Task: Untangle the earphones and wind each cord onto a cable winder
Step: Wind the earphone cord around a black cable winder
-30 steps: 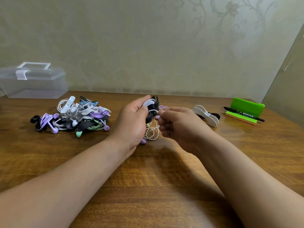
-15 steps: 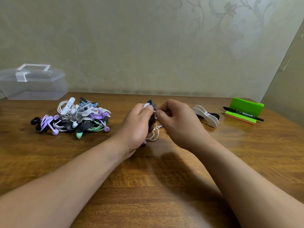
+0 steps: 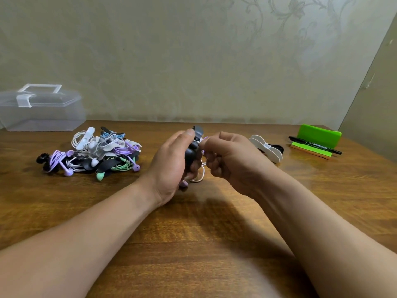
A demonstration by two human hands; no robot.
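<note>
left grip (image 3: 169,164) around black winder (image 3: 192,153), right grip (image 3: 232,160) pinching white cord (image 3: 201,177)

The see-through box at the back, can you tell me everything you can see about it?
The box looks like clear plastic. Its lid is shut, with a loop handle on top and a whitish latch over the front edge. It stands upright on the wooden table, far left, close to the wall. The picture's edge cuts off its left end. Only the table seems to touch it. The pile of earphones lies nearby in front, seemingly apart.
</note>
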